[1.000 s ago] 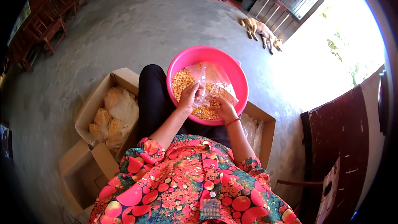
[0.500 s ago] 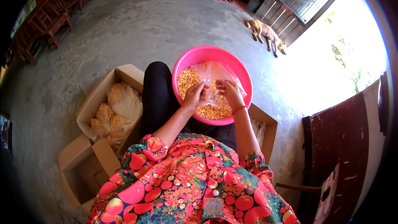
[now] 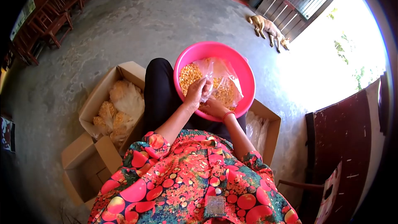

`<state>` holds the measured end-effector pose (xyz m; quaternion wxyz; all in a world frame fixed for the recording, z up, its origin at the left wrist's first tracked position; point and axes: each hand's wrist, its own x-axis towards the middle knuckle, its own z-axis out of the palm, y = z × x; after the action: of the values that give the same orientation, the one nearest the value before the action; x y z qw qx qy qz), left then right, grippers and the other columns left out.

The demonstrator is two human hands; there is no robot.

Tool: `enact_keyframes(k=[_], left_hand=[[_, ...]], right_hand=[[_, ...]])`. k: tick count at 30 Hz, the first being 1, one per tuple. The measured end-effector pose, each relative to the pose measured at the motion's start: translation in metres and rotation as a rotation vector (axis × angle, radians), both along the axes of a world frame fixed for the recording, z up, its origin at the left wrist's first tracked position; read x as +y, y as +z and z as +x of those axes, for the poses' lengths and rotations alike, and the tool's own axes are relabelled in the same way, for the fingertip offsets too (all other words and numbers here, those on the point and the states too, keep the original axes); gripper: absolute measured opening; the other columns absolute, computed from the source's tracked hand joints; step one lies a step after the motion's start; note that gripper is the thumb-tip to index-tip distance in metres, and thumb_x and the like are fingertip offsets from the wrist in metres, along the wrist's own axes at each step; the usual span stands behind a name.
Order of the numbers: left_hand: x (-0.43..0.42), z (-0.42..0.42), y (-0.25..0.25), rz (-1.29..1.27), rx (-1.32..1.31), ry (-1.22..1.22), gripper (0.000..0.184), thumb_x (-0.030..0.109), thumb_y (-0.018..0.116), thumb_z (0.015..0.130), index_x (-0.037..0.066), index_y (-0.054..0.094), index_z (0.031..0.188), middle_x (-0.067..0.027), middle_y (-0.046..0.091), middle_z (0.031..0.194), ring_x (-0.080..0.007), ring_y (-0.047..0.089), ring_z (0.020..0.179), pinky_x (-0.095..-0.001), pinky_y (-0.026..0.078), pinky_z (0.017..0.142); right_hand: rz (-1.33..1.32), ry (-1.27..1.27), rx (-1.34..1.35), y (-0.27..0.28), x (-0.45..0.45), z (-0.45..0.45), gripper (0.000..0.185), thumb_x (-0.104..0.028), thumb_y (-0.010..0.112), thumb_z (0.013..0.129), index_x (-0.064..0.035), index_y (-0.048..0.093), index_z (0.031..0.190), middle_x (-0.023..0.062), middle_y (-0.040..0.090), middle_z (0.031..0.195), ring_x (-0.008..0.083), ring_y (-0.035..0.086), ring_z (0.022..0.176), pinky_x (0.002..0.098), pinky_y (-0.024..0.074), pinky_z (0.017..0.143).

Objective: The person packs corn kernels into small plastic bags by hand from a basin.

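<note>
A pink basin [image 3: 248,74] rests on my lap with yellow corn kernels [image 3: 190,74] in it. Over the kernels lies a clear plastic bag [image 3: 226,71], spread toward the far and right side of the basin. My left hand [image 3: 195,93] is closed on the bag's near edge. Low in the basin, just right of it, my right hand [image 3: 214,108] reaches down at the kernels below the bag. Its fingers are hidden, so whether they grip anything does not show.
At my left stands a cardboard box [image 3: 97,95] with filled clear bags [image 3: 118,108], beside an open carton [image 3: 87,166]. Another box [image 3: 271,128] at my right holds clear plastic bags [image 3: 255,130]. A dog [image 3: 268,29] lies near the doorway; wooden chairs [image 3: 49,20] line the left wall.
My right hand has left the bag's upper right part and dropped toward the kernels, closer to my left hand. The left hand keeps its grip. The bag now hangs more to the right.
</note>
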<state>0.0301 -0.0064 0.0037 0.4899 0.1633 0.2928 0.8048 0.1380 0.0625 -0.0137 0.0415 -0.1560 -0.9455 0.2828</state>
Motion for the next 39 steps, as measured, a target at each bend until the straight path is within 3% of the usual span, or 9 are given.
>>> enact_keyframes(k=[4,11,14,16,22,25,31,39], left_hand=[[0.002,-0.001,-0.004,-0.006,0.017,0.03,0.023,0.023,0.049,0.082,0.002,0.055,0.074,0.0029,0.039,0.055,-0.0043,0.032,0.044,-0.0176,0.026,0.039],[0.001,-0.002,-0.004,-0.013,0.027,0.005,0.022,0.025,0.049,0.082,0.004,0.055,0.077,0.0023,0.039,0.055,-0.0055,0.033,0.046,-0.0177,0.027,0.041],[0.001,-0.002,-0.003,0.005,0.012,-0.007,0.022,0.024,0.049,0.082,0.004,0.055,0.077,0.0026,0.039,0.055,-0.0053,0.033,0.046,-0.0174,0.027,0.042],[0.001,-0.002,-0.004,0.007,0.014,-0.009,0.022,0.024,0.049,0.082,0.004,0.055,0.077,0.0026,0.039,0.055,-0.0052,0.033,0.046,-0.0173,0.027,0.042],[0.003,-0.001,-0.006,0.0,0.012,0.028,0.023,0.023,0.049,0.082,0.002,0.055,0.075,0.0029,0.039,0.054,-0.0044,0.032,0.045,-0.0174,0.027,0.04],[0.001,-0.002,-0.004,0.006,0.0,0.018,0.022,0.023,0.05,0.082,0.003,0.055,0.074,0.003,0.04,0.054,-0.0044,0.032,0.045,-0.0175,0.027,0.04],[0.002,-0.002,-0.004,-0.006,0.04,0.038,0.022,0.023,0.05,0.082,0.003,0.055,0.074,0.0034,0.04,0.054,-0.0042,0.033,0.045,-0.0173,0.027,0.041],[0.001,-0.001,-0.004,-0.021,0.051,0.05,0.022,0.023,0.049,0.082,0.003,0.056,0.074,0.0032,0.041,0.054,-0.0042,0.034,0.046,-0.0172,0.028,0.041]], right_hand=[[-0.103,0.0,-0.25,0.0,0.0,-0.002,0.032,-0.033,0.052,0.072,-0.0039,0.059,0.082,0.0164,0.058,0.081,0.0304,0.054,0.078,0.0383,0.0395,0.07],[-0.306,-0.023,-0.204,0.023,0.0,0.003,0.031,-0.031,0.051,0.074,-0.0002,0.058,0.075,0.0112,0.056,0.063,0.0177,0.052,0.057,0.0314,0.0403,0.054],[-0.45,-0.215,-0.251,0.027,0.001,0.005,0.029,-0.027,0.051,0.074,0.0017,0.058,0.074,0.0073,0.054,0.059,0.0131,0.048,0.053,0.0282,0.0396,0.051],[-0.586,-0.276,-0.182,0.024,0.0,0.006,0.023,-0.025,0.052,0.076,-0.003,0.054,0.07,-0.0009,0.045,0.052,0.0079,0.041,0.043,0.0227,0.031,0.038],[-0.943,-0.393,-0.133,0.025,0.004,0.011,0.02,-0.023,0.049,0.077,-0.0052,0.053,0.069,-0.0029,0.041,0.05,0.0049,0.031,0.036,0.0189,0.0216,0.033],[-1.144,-0.444,-0.089,0.03,0.008,0.016,0.018,-0.022,0.047,0.079,-0.0056,0.053,0.074,-0.0028,0.041,0.052,0.005,0.031,0.036,0.0176,0.0225,0.033],[-1.28,-0.625,0.106,0.037,0.005,0.017,0.017,-0.021,0.046,0.081,-0.0054,0.052,0.082,-0.0005,0.044,0.059,0.0044,0.034,0.041,0.0168,0.0223,0.033],[-1.407,-0.579,0.266,0.016,0.03,0.022,0.015,-0.014,0.044,0.082,-0.0015,0.052,0.083,0.0011,0.046,0.062,0.0053,0.035,0.042,0.0161,0.0242,0.033]])
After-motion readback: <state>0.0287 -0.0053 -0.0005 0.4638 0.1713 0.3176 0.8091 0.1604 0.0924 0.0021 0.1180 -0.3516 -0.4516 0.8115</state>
